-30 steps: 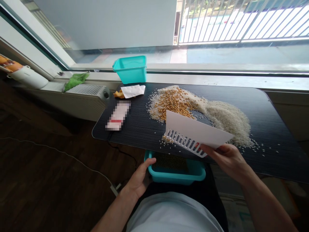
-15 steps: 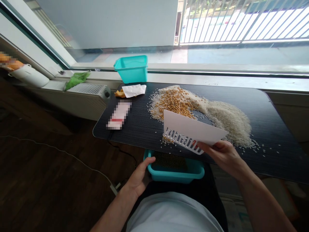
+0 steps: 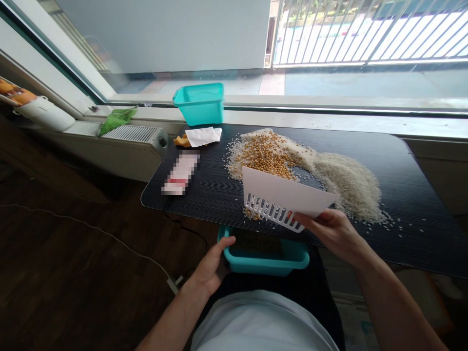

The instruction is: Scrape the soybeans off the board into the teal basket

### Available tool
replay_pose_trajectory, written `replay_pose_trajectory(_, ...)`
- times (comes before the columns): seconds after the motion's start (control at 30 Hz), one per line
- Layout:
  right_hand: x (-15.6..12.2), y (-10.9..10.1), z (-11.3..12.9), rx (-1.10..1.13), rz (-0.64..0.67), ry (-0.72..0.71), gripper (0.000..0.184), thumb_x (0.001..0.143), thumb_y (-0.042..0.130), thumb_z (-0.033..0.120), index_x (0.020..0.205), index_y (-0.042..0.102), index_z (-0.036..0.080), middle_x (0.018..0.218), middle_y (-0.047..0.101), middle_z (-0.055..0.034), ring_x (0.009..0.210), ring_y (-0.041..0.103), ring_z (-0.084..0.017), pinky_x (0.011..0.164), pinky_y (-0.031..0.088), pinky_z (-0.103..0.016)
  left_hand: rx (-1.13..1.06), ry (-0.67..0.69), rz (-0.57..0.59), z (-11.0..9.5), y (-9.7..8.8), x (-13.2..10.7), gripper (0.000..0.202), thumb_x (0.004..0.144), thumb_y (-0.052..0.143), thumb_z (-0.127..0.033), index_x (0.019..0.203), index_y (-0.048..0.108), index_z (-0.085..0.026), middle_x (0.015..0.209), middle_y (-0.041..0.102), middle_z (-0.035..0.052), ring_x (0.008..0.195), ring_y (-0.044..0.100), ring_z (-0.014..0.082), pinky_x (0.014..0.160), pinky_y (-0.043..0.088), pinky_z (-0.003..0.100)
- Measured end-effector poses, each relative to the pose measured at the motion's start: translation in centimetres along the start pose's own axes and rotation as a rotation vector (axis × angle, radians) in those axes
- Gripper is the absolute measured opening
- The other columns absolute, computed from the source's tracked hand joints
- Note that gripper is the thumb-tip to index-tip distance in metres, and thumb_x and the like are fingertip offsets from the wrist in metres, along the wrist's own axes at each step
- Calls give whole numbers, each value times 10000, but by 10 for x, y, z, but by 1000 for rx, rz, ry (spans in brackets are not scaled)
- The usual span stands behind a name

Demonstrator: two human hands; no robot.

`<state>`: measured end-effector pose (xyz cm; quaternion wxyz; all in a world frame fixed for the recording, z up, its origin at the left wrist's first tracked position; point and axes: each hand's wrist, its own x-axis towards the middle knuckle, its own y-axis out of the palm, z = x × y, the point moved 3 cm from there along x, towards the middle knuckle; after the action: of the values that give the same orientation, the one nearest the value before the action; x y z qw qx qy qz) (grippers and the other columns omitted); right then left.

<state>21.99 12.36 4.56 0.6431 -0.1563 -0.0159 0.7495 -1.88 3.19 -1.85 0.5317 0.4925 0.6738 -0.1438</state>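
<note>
My right hand (image 3: 331,233) grips a white slotted scraper (image 3: 283,197) and holds it tilted on the black table (image 3: 204,190), with a few soybeans against its slotted lower edge near the table's front. Behind it lies a heap of soybeans (image 3: 265,155) mixed with white rice, and a bigger pile of rice (image 3: 347,183) spreads to the right. My left hand (image 3: 212,268) holds the left rim of a teal bin (image 3: 265,261), kept below the table's front edge with beans inside it.
A second teal bin (image 3: 199,103) stands on the window sill at the back. White paper (image 3: 202,136) and a small white packet (image 3: 181,173) lie on the table's left part. A radiator (image 3: 127,141) stands to the left, and a cable (image 3: 91,231) runs across the wooden floor.
My right hand has dragged the scraper a little to the left and towards the table's front edge, pushing a few beans along. My left hand and the bin have stayed in place.
</note>
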Motion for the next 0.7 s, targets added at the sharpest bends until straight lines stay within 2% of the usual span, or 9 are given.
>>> replay_pose_trajectory(0.13, -6, -1, 1, 28, 52, 21, 447, 567, 797, 630, 760, 814, 227, 814, 792, -55, 721, 741, -259, 733, 613, -359, 2, 1, 18, -1, 0, 0, 301, 824, 615, -256, 1107, 634, -155, 938, 757, 76, 892, 701, 219, 801, 537, 306)
replay_pose_trajectory(0.23, -11, -8, 0, 10, 11, 24, 437, 554, 801, 636, 700, 806, 223, 775, 789, -61, 686, 737, -256, 691, 618, -349, 11, -2, 29, -2, 0, 0, 287, 842, 591, -254, 1108, 634, -155, 955, 755, 77, 917, 698, 216, 800, 537, 301)
replay_pose_trajectory(0.33, -16, -14, -1, 9, -32, 26, 442, 536, 801, 651, 672, 798, 231, 755, 788, -58, 699, 740, -269, 717, 620, -375, 20, 6, 21, -2, 0, 1, 265, 843, 588, -256, 1081, 641, -152, 959, 754, 81, 939, 694, 220, 806, 538, 302)
replay_pose_trajectory(0.5, -22, -22, -7, 16, -48, 11, 406, 573, 802, 620, 764, 813, 262, 822, 794, -41, 745, 748, -280, 774, 617, -406, 9, 7, 24, 0, 0, 2, 235, 838, 596, -260, 1043, 643, -155, 917, 755, 77, 937, 698, 227, 823, 541, 312)
replay_pose_trajectory(0.7, -25, -16, -5, -1, 2, 15, 402, 590, 790, 625, 736, 811, 251, 802, 792, -48, 726, 749, -278, 734, 624, -387, 15, 10, 28, -1, -1, 1, 265, 837, 600, -258, 1080, 637, -160, 946, 754, 72, 938, 694, 220, 802, 543, 302)
